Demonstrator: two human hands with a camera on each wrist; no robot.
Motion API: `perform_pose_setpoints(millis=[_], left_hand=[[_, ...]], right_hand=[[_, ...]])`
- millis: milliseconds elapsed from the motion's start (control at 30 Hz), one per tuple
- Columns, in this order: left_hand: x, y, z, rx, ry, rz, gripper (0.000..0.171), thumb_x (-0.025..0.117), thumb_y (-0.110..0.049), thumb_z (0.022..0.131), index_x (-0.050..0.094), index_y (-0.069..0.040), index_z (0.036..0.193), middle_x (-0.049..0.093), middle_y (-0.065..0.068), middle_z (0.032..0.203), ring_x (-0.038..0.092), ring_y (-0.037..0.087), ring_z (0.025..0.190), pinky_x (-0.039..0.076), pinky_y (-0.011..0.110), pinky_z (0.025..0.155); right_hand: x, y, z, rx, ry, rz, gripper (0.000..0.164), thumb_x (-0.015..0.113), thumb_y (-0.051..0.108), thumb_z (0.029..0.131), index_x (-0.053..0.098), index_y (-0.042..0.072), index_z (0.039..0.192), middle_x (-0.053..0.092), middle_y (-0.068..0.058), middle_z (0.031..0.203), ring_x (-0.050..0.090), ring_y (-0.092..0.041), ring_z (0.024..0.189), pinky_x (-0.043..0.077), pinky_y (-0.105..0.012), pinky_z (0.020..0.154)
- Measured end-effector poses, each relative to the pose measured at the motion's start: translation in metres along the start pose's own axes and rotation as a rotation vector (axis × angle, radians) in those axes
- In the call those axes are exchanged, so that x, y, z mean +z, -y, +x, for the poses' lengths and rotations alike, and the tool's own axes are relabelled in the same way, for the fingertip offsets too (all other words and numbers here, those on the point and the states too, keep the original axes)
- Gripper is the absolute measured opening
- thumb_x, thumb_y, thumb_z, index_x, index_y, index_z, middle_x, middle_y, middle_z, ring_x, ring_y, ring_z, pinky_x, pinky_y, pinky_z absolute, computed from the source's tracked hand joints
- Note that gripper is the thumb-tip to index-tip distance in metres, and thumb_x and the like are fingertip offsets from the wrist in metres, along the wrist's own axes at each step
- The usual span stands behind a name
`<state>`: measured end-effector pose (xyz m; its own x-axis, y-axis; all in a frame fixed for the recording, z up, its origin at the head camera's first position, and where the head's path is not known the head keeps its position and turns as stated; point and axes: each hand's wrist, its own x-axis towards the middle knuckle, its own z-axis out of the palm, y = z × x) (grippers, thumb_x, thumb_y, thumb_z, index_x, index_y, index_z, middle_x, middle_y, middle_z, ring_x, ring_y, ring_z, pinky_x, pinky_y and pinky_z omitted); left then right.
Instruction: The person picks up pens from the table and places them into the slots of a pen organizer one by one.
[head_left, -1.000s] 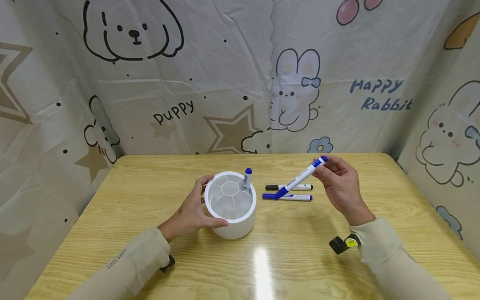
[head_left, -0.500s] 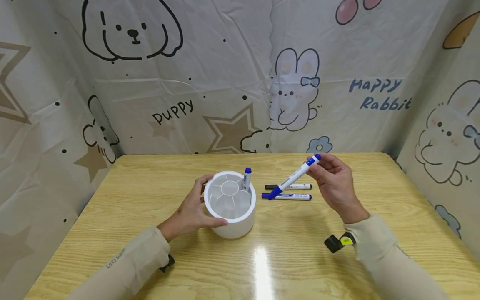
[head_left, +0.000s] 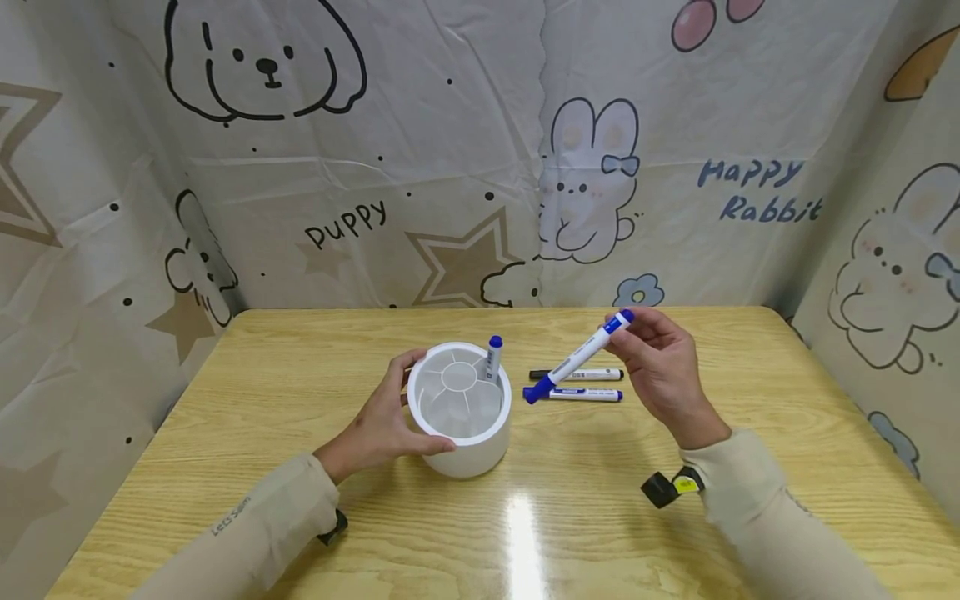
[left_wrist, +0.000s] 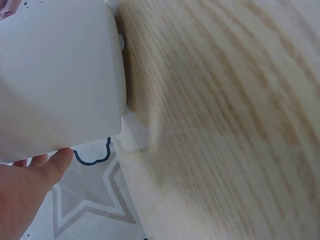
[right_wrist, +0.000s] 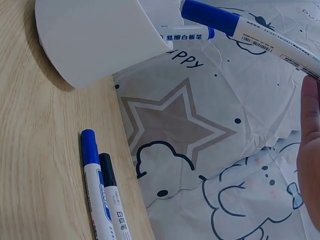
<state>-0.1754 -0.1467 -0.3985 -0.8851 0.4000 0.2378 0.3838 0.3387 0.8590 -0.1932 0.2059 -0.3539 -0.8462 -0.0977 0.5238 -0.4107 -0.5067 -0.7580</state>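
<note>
My left hand [head_left: 378,421] grips the left side of a round white pen holder [head_left: 468,458], thumb over the front rim and fingers round the back. Clear dividers split its inside into several compartments round a central ring. One blue-ended whiteboard marker [head_left: 493,360] stands in a compartment at the back right. My right hand [head_left: 663,371] pinches another blue whiteboard marker [head_left: 579,357] near its upper end. That marker is tilted, its blue cap pointing down and left, to the right of the holder. In the right wrist view the cap [right_wrist: 210,16] is level with the holder's rim.
Two whiteboard markers lie side by side on the wooden table [head_left: 600,517], right of the holder: a black one [head_left: 592,374] behind and a blue one [head_left: 596,395] in front. A printed cloth [head_left: 337,167] hangs along the table's back edge.
My right hand has moved left with the tilted marker, bringing its cap nearer the pen holder. The left hand and the holder have stayed in place.
</note>
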Motion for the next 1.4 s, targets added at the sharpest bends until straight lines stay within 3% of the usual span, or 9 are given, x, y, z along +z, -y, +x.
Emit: perform_pose_setpoints(millis=[367, 700, 1100, 1400], left_hand=[[0.000, 0.000, -0.001, -0.004, -0.005, -0.007, 0.119, 0.097, -0.011, 0.061, 0.020, 0.000, 0.151, 0.040, 0.016, 0.147, 0.042, 0.034, 0.133, 0.041, 0.058, 0.106], [0.000, -0.001, -0.001, 0.005, -0.002, -0.009, 0.118, 0.097, -0.011, 0.061, 0.020, -0.001, 0.151, 0.041, 0.016, 0.147, 0.043, 0.034, 0.132, 0.040, 0.059, 0.107], [0.000, -0.001, 0.000, 0.005, 0.003, -0.016, 0.117, 0.097, -0.014, 0.063, 0.021, -0.004, 0.151, 0.041, 0.014, 0.146, 0.043, 0.033, 0.133, 0.038, 0.059, 0.109], [0.000, -0.001, 0.000, -0.004, 0.004, -0.011, 0.118, 0.097, -0.015, 0.063, 0.020, -0.001, 0.151, 0.041, 0.014, 0.147, 0.043, 0.034, 0.132, 0.040, 0.059, 0.107]], right_hand=[[0.006, -0.006, 0.001, -0.015, 0.038, 0.044, 0.025, 0.065, -0.009, 0.091, 0.072, 0.004, 0.112, 0.074, -0.009, 0.105, 0.070, -0.017, 0.097, 0.057, -0.032, 0.088], [0.010, -0.010, 0.000, 0.002, 0.009, -0.044, 0.024, 0.069, -0.003, 0.091, 0.073, 0.008, 0.111, 0.074, -0.005, 0.105, 0.070, -0.015, 0.096, 0.057, -0.031, 0.088], [0.017, -0.015, 0.001, -0.002, 0.035, -0.008, 0.024, 0.069, -0.004, 0.091, 0.072, 0.007, 0.112, 0.073, -0.007, 0.105, 0.070, -0.015, 0.096, 0.057, -0.030, 0.088], [0.020, -0.019, 0.002, 0.015, 0.031, -0.054, 0.023, 0.071, 0.000, 0.091, 0.072, 0.011, 0.112, 0.074, -0.004, 0.105, 0.070, -0.014, 0.096, 0.057, -0.030, 0.088]])
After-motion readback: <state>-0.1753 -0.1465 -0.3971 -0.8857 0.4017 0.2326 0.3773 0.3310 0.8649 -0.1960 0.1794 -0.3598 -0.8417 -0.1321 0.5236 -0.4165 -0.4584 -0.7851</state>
